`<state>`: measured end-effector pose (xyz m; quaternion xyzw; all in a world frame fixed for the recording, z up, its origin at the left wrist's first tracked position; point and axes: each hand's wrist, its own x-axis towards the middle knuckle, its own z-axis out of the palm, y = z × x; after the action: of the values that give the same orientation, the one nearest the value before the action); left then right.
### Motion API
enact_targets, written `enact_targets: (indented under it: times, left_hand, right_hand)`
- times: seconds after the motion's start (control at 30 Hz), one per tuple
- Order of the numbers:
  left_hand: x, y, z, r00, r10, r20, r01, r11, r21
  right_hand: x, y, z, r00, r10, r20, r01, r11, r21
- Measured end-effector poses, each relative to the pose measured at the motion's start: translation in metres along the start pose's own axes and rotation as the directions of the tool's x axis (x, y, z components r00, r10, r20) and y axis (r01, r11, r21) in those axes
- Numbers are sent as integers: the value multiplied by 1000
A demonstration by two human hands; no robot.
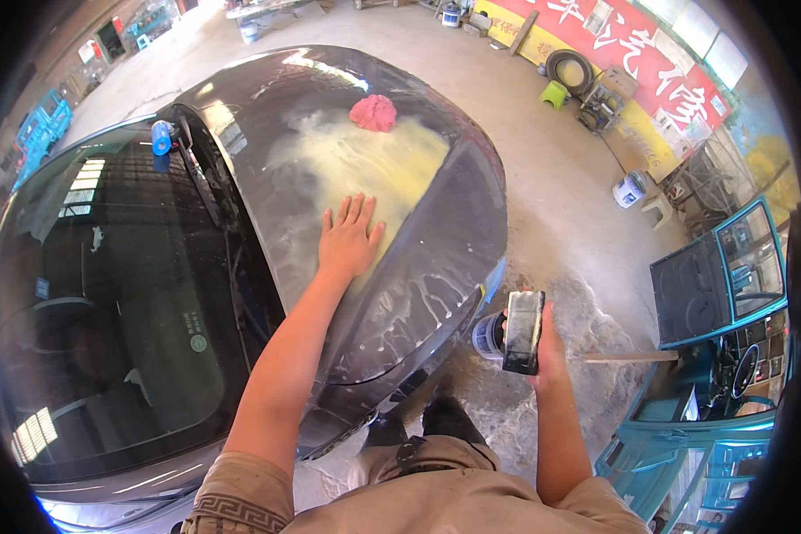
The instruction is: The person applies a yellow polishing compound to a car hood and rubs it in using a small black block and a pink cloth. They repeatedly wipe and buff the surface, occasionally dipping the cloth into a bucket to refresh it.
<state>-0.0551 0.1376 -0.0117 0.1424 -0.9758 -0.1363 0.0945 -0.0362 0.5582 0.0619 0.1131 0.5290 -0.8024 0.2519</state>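
My left hand (348, 242) lies flat on the dark car hood (280, 93), fingers spread, at the near edge of a pale yellow filler patch (400, 165). The patch looks smeared and partly whitish. A crumpled pink cloth (373, 113) rests on the hood at the patch's far edge. Off to the right, beside the front of the car, my right hand (548, 345) grips a sanding block (522, 331). The block is dark-sided with a greyish-white face turned up. White drips and streaks mark the hood's near side.
Below the block stands a bucket (487, 336) on the wet floor. A blue roll (161, 138) sits by the windshield (116, 294). To the right is a teal vehicle with its door (719, 271) swung out. A tyre (570, 71) and a paint bucket (629, 190) are farther off.
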Motion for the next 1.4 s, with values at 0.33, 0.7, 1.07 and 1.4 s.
enact_targets:
  times: [0.33, 0.7, 1.07, 1.4]
  left_hand:
    - [-108, 24, -7, 973, 229, -29, -229, 973, 16]
    - [-218, 6, -42, 990, 85, 114, -77, 994, -73]
    - [-56, -68, -19, 994, -85, -71, 87, 996, 23]
    - [-184, -19, -26, 996, -70, -64, 65, 996, -65]
  right_hand:
    - [-1, 11, 23, 998, -3, -61, 3, 1000, 2]
    - [14, 26, 15, 1000, -18, -6, 19, 991, 131]
    - [18, 38, 51, 969, -162, 188, 206, 947, -247]
    - [11, 54, 91, 954, -233, 190, 293, 861, -416]
